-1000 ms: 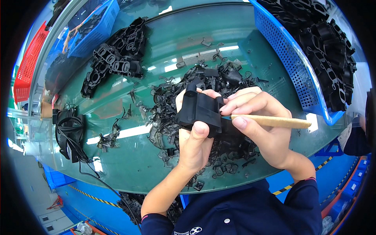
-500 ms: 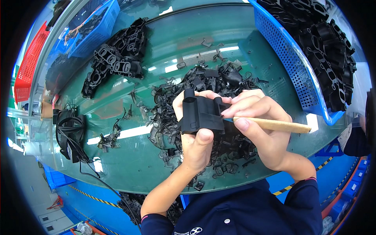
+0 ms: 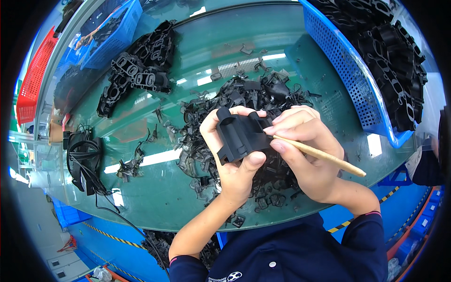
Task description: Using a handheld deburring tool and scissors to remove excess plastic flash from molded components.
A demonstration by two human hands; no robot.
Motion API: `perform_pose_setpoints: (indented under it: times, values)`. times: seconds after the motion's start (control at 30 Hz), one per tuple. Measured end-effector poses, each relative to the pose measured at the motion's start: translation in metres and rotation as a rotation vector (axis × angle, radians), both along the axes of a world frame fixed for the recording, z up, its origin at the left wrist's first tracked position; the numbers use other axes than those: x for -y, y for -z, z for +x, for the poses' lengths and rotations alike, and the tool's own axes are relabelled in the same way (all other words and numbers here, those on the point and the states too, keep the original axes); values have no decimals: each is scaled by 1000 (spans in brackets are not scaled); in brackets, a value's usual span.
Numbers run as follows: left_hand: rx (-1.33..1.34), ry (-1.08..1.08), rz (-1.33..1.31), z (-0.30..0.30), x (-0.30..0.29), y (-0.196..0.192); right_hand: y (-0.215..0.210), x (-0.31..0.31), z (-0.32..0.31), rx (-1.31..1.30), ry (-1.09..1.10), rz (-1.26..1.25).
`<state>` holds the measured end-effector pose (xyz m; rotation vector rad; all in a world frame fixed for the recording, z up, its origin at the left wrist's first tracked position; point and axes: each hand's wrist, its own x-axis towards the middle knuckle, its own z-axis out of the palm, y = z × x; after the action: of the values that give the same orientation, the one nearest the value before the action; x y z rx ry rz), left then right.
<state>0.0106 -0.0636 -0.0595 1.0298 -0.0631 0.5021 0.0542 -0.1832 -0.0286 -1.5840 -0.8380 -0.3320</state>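
Black plastic part sits between the left thumb and fingers.

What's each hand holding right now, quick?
Left hand: closed, holding the black molded part.
Right hand: closed, holding the slim tan-handled tool.

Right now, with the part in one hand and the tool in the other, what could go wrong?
The wooden-handled tool in the right hand could slip toward the left hand, which grips the black plastic part close by; its working end is hidden.
The part is held above the black plastic scraps, so, if dropped, it might be hard to spot among them.
The black cable trails off the green tabletop and might snag.
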Motion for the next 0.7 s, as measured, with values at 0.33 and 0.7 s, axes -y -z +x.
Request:
perform_pose_setpoints:
  times: [0.33, 0.7]
  values:
    - [-120, 20, 4, -1, -7, -2, 2, -2, 1, -22, 77, -118]
    - [54, -116, 473, 5, -15, 11, 7, -4, 4, -521, -71, 76]
